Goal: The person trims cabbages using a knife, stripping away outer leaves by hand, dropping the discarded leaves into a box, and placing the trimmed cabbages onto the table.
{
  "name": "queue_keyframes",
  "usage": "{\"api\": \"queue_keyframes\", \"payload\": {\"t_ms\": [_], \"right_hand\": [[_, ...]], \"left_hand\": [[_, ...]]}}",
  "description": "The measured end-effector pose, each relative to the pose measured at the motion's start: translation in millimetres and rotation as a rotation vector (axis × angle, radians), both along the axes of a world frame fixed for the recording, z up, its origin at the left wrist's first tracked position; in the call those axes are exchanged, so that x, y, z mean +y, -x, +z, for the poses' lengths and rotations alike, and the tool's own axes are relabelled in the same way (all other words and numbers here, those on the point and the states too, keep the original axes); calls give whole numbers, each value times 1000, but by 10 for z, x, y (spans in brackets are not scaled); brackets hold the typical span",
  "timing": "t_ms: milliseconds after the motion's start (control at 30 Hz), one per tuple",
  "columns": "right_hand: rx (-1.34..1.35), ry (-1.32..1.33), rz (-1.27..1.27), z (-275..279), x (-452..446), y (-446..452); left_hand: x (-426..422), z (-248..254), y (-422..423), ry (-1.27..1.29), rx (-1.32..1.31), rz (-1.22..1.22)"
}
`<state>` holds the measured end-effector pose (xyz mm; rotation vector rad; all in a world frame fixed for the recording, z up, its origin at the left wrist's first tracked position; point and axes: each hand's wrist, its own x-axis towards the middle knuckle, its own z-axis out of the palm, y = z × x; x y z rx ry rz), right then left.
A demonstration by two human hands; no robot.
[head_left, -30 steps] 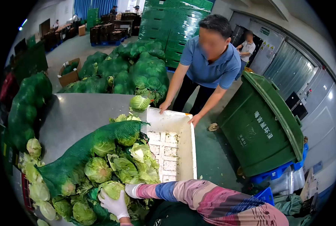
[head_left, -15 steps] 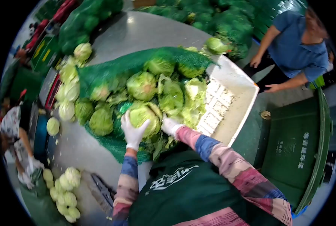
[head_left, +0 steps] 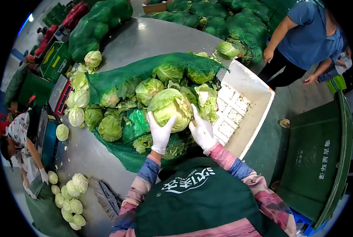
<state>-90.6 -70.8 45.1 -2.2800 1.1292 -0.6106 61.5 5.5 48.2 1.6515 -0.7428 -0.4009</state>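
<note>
Now that we've raised the round, pale-green cabbage (head_left: 170, 110), our white-gloved left hand (head_left: 160, 133) and white-gloved right hand (head_left: 202, 131) hold it. We can turn it freely.

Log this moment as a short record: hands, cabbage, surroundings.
Left hand: white-gloved, against the lower left of a cabbage
Right hand: white-gloved, at that cabbage's right edge; firmness of grip unclear
Around: other cabbages, some partly under a green net
Surface: grey table
Beside: white box, scattered bits inside
Across: person in blue shirt
</note>
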Motion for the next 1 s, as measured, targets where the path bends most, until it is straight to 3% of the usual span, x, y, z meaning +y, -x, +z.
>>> {"api": "queue_keyframes", "payload": {"t_ms": [33,100,167,233,300,367,433,500,567,600,633,733,767,800,833,867,900,967,1000], "right_hand": [[-55,24,-4,-36,37,11],[179,-182,15,-31,63,21],[184,-124,35,-193,47,39],[110,-36,83,-161,16,50],[183,-112,31,-222,-162,126],[177,-357,-172,-414,-451,332],[-15,-486,-372,-1104,-854,850],[16,-720,-489,-1573,-1237,1446],[-63,-402,-648,-1360,-1154,1535],[-57,-164,-542,-1292,-1112,1466],[-55,-341,-512,-737,-1003,1183],[-125,-304,-279,-378,-653,426],[-156,-462,-173,-471,-627,216],[133,-572,-168,-60,-595,69],[207,-552,-120,-88,-585,-30],[372,-339,-128,-220,-498,-163],[363,-423,-20,-308,-561,-189],[210,-358,-131,-810,-662,-187],[127,-439,-153,-739,-682,-66]], "left_hand": [[-52,-120,1,3,0,-6],[-123,-401,-22,-27,364,60],[-50,-665,-107,-192,265,103],[23,-465,-160,-76,624,66],[89,-333,-230,-112,835,82],[155,-373,-344,-90,924,18],[222,-300,-398,-149,930,-23],[285,-354,-492,-93,1039,-137],[308,-468,-565,-109,1045,-155],[317,-519,-588,-112,1062,-138],[296,-546,-595,-116,1079,-137],[293,-441,-526,-80,1020,-221],[339,-551,-545,-61,1034,-226],[382,-579,-551,-100,978,-274],[430,-564,-540,-101,977,-278],[468,-693,-587,-72,1028,-309],[509,-800,-635,-47,1080,-330],[521,-832,-713,-30,1169,-319],[545,-873,-716,-52,1160,-309]]}}
